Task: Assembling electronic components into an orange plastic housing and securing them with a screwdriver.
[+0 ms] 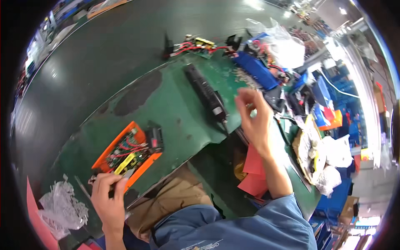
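An orange open casing (143, 171) lies on the green mat at the left, with a circuit board, red wires and a yellow-wrapped part inside. At its far right end sits a black block (155, 139). My left hand (109, 198) grips the casing's near end, its fingers curled over the edge. Over the right part of the bench is my right hand (255, 118), thumb and index finger bent together in a pinch. Anything between those fingertips is too small to make out. Just beyond it lies a heap of small screws (246, 79). A black electric screwdriver (206, 93) rests between my hands.
A wired circuit board assembly (200, 46) lies at the mat's far edge. Blue bins (256, 68) and plastic bags (285, 48) crowd the far right. Clear plastic scraps (64, 206) are at the near left. Red sheets (253, 173) sit below the bench edge.
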A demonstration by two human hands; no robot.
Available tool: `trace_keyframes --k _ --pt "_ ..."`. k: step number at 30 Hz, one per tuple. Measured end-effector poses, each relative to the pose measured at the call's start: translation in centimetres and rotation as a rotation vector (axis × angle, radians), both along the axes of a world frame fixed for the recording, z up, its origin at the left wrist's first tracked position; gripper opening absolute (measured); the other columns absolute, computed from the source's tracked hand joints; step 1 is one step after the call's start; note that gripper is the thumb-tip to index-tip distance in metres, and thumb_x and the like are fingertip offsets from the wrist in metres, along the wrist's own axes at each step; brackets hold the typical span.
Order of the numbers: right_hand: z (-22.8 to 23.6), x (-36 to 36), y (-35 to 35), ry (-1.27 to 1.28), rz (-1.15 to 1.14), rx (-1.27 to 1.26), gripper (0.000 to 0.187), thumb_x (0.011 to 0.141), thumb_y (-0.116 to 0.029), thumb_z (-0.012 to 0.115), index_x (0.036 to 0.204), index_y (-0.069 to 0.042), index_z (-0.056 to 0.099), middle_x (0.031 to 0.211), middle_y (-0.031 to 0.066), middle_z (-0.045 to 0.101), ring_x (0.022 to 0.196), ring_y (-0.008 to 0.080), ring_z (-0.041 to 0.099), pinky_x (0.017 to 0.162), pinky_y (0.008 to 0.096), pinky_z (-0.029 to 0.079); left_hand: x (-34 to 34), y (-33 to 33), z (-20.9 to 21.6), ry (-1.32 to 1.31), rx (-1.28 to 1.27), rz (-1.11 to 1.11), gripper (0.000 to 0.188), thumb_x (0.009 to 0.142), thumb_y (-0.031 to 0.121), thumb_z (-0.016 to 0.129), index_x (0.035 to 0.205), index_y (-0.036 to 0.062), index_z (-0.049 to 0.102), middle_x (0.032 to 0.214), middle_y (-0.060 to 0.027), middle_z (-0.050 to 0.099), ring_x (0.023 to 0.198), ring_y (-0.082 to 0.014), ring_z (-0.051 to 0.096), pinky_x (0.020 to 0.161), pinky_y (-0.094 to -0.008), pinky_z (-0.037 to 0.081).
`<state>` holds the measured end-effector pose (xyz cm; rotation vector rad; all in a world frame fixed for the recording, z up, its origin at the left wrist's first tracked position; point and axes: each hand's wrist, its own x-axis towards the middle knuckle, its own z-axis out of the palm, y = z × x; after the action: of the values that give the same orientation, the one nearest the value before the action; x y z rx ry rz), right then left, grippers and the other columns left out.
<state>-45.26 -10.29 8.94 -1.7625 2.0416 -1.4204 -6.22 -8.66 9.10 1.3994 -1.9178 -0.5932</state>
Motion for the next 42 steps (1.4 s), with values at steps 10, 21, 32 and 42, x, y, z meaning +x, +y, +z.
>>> trace_keyframes --k 10,21,32,42 --pt "-3.4 -14.9 -3.4 0.306 -0.043 0.408 0.022 0.094 -0.021 0.077 0.103 -0.002 0.076 0.089 0.0154 0.075 0.081 0.0256 0.072 0.075 0.0367 0.056 -0.2 0.1 0.3 -0.231 -0.088 -0.070 0.010 0.091 0.002 0.074 0.099 0.0013 0.069 0.096 -0.0107 0.069 0.092 -0.0315 0.066 0.083 -0.0428 0.050" --pt "-4.9 -17.5 -9.4 0.354 0.076 0.585 0.029 0.093 -0.024 0.075 0.102 0.004 0.078 0.088 0.0172 0.077 0.079 0.0223 0.072 0.074 0.0384 0.054 -0.4 -0.4 0.6 -0.315 -0.135 -0.079 0.010 0.088 0.003 0.076 0.097 0.0036 0.071 0.097 -0.0105 0.073 0.090 -0.0325 0.068 0.084 -0.0422 0.051" --pt "-4.9 -16.7 -10.9 0.232 0.123 0.608 0.022 0.099 -0.018 0.073 0.104 0.003 0.073 0.084 0.0055 0.071 0.077 0.0112 0.064 0.069 0.0287 0.051 0.6 -1.3 2.3 -0.447 -0.254 -0.183 0.016 0.085 0.009 0.078 0.098 0.0072 0.069 0.093 -0.0042 0.064 0.087 -0.0244 0.064 0.078 -0.0386 0.048" --pt "-5.2 -17.5 -10.4 0.286 0.087 0.339 0.022 0.098 -0.014 0.072 0.115 0.000 0.071 0.099 0.0143 0.077 0.090 0.0207 0.074 0.080 0.0334 0.057 -1.8 -2.1 1.6 -0.422 -0.189 -0.192 0.011 0.085 0.009 0.078 0.091 0.0065 0.069 0.087 -0.0052 0.064 0.082 -0.0257 0.062 0.073 -0.0404 0.046"
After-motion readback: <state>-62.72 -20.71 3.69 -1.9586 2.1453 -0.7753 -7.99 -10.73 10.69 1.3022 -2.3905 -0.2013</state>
